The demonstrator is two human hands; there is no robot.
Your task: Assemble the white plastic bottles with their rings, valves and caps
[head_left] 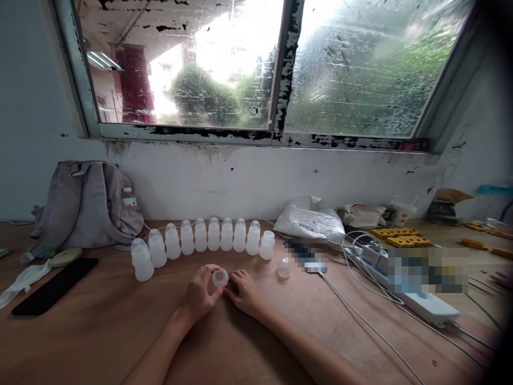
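Near the middle of the table, my left hand (202, 293) pinches a small translucent round bottle cap (220, 276) between thumb and fingers, its round opening facing up toward me. My right hand (245, 293) is beside it, fingers curled and their tips close to the cap's lower right edge. Whether those tips grip something is hidden. Behind both hands, a curved row of several frosted white bottles (187, 238) stands upright, most with clear domed tops. The rightmost bottle (266, 246) has an uncovered neck. A clear cap (283, 269) rests on the table to its right.
A grey backpack (90, 206) leans against the wall at left, with a black flat case (55, 287) before it. To the right lie a silvery plastic bag (308, 219), a white power strip (428, 309) with trailing cables, and yellow blocks (407, 240). Part of another person's hand (503, 279) shows far right.
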